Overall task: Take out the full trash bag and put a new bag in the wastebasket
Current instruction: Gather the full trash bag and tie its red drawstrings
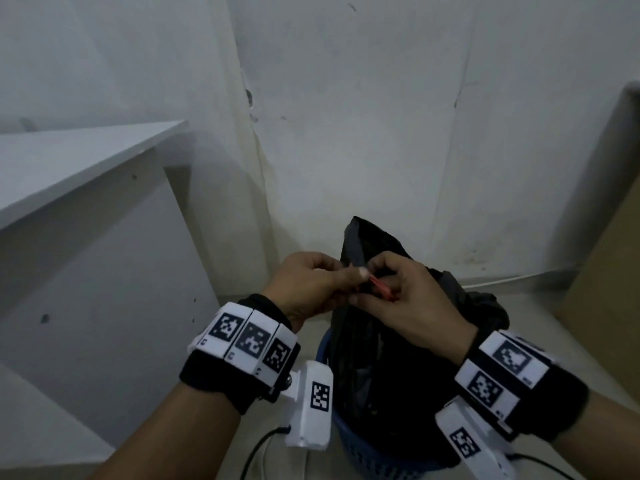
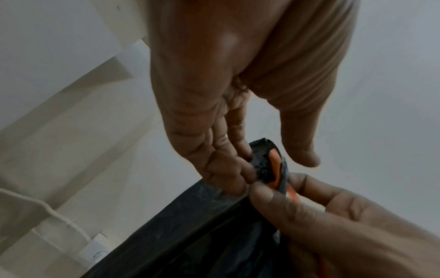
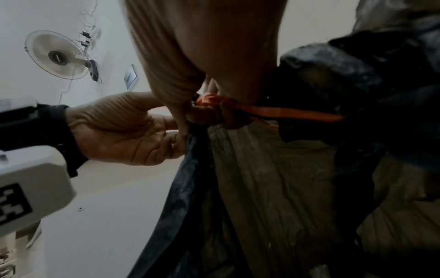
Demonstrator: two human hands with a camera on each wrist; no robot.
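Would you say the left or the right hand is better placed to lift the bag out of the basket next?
Probably the left hand: it pinches the gathered top of the black trash bag directly, while the right hand holds only the orange drawstring. The bag sits in the blue wastebasket.

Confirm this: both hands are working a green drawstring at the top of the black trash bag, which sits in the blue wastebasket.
Wrong on one point: the drawstring is orange, as the right wrist view shows. Both hands, left and right, do work it atop the black trash bag in the blue wastebasket.
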